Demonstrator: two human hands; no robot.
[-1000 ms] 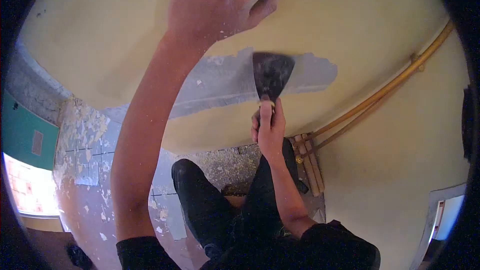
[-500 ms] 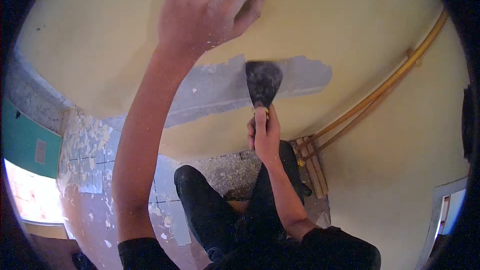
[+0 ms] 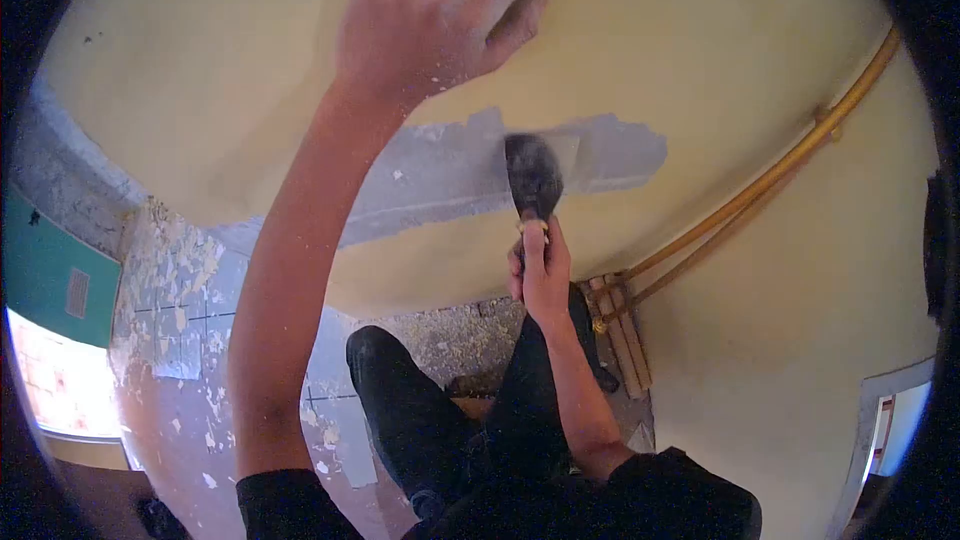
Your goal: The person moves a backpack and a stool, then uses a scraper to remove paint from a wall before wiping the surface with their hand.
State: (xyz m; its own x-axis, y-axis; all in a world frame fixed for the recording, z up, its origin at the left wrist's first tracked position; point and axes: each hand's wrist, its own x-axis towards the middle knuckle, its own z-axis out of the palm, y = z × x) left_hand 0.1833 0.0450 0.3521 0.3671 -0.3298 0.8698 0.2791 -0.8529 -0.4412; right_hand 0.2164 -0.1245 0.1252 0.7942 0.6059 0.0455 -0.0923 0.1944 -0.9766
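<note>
My right hand (image 3: 542, 265) grips the handle of a scraper (image 3: 533, 175) with a wide dark blade. The blade lies against a bare grey strip (image 3: 440, 170) where the yellow paint is off the wall, and it looks slightly smeared by motion. Higher up, my left hand (image 3: 430, 15) rests with fingers spread on the yellow wall (image 3: 680, 30). Pale dust marks its skin, and its fingertips run to the top edge of the view.
Yellow pipes (image 3: 770, 175) run along the wall corner at the right. Paint flakes litter the tiled floor (image 3: 190, 340). Brownish bars (image 3: 625, 340) stand by the corner near my legs (image 3: 410, 400). A green panel (image 3: 60, 260) is at the far left.
The scraper and my right hand have shifted slightly right and down, and the blade is turned a little. My left hand sits slightly lower and further right in view, still spread.
</note>
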